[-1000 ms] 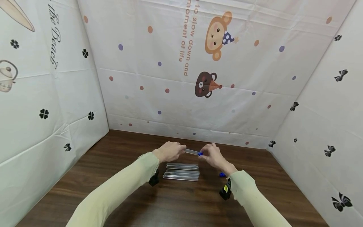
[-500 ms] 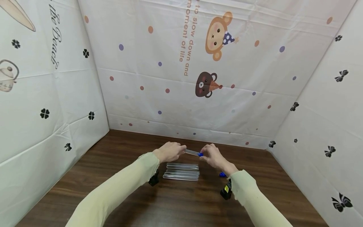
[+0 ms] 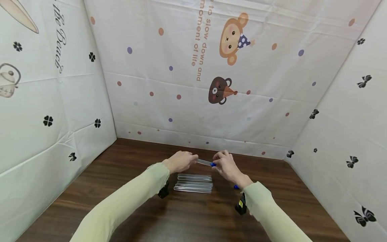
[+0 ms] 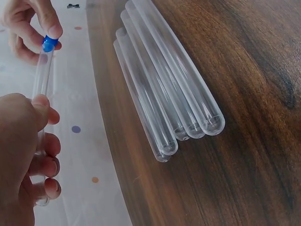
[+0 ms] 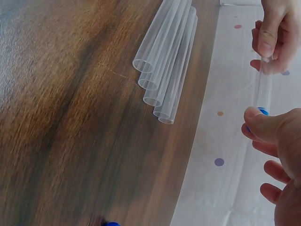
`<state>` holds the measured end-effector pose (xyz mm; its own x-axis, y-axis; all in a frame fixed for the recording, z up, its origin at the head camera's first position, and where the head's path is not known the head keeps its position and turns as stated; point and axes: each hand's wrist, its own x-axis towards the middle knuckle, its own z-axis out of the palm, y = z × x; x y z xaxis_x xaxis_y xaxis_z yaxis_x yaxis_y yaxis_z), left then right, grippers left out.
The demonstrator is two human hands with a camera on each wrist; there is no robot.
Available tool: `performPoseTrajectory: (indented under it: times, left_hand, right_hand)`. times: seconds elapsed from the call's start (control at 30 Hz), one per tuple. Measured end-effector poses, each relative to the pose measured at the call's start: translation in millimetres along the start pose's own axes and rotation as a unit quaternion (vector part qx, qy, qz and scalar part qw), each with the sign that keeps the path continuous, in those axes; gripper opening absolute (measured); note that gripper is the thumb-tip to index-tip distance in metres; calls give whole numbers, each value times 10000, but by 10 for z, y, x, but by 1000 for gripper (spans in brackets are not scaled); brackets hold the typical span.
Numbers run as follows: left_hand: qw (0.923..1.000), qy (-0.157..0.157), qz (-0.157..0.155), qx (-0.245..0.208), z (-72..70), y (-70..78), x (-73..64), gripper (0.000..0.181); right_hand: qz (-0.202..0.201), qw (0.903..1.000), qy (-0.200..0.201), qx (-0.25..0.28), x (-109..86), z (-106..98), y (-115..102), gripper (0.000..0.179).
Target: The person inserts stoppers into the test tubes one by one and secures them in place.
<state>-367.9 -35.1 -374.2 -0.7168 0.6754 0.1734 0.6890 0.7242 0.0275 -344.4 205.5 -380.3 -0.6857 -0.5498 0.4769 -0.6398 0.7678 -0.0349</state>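
Observation:
A clear test tube [image 4: 42, 77] is held up above the table between both hands. My left hand [image 3: 180, 161] grips its rounded end, with the fingers curled round the glassy body. At the other end, my right hand [image 3: 226, 165] pinches a blue cap [image 4: 50, 43] between thumb and forefinger. The cap sits at the tube's mouth; how deep it is seated I cannot tell. Several more clear test tubes [image 3: 193, 183] lie side by side on the table below the hands, uncapped, their open mouths facing right in the head view.
On the brown wooden table [image 3: 196, 218], a blue cap [image 3: 236, 187] lies under the right wrist, partly hidden. Patterned white cloth walls [image 3: 181, 107] enclose the table at the back and sides. Each wrist bears a black camera [image 3: 241, 205].
The right hand's fingers have shifted slightly upward round the cap, and its wrist has turned a little. The left hand and the tubes on the table stay as they were.

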Motion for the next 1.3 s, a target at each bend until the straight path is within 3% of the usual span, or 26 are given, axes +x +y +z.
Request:
performPoseTrajectory:
  times: [0.23, 0.4, 0.57, 0.77, 0.97, 1.3]
  left_hand:
    - [9998, 137, 102, 77, 0, -5, 12, 9]
    - [9999, 139, -35, -28, -30, -25, 10, 11]
    - [9998, 159, -55, -55, -37, -33, 1, 11]
    - [9996, 227, -62, -124, -36, -25, -14, 9]
    - [9995, 155, -131, -242, -28, -12, -16, 10]
    - [9991, 97, -100, -405, -13, 4, -1, 12]
  right_hand:
    - [118, 9996, -256, 15, 26, -18, -23, 16]
    - [658, 9948, -402, 668, 85, -72, -8, 15]
    - [1309, 9766, -604, 1596, 83, -74, 32, 20]
    - [1330, 9649, -666, 2162, 27, 1, 77, 28]
    - [1857, 9313, -919, 2996, 30, 47, 48, 39]
    - [2160, 9102, -725, 3457, 38, 33, -51, 37]
